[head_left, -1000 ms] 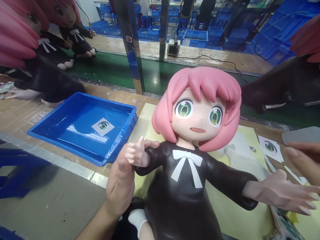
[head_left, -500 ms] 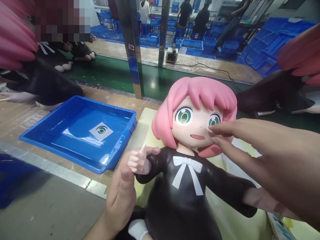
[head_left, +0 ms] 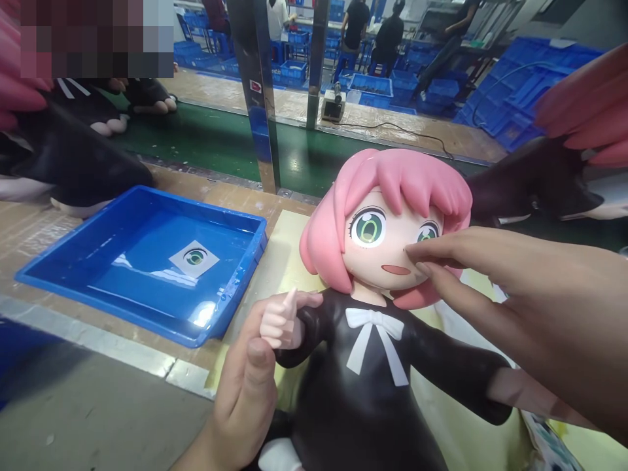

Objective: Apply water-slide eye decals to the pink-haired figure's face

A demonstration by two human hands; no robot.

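A large doll (head_left: 373, 366) with pink hair, green eyes and a black dress with a white bow lies tilted back on a yellow mat (head_left: 287, 252). My left hand (head_left: 245, 399) grips it at its right arm, just below the doll's small pointing hand. My right hand (head_left: 515, 294) reaches in from the right, with thumb and fingertips pressed on the doll's cheek just under its left eye. That eye is partly covered by my fingers.
A blue tray (head_left: 88, 229) of water with an eye decal (head_left: 194, 257) floating in it sits to the left. More dolls lie at the far left (head_left: 73, 163) and at the right (head_left: 540, 176). Behind are a steel post (head_left: 262, 111), a green belt and people among blue crates.
My right hand came in from the right edge and set its fingertips on the doll's face under the eye. The view shifted slightly; my left hand kept its hold.
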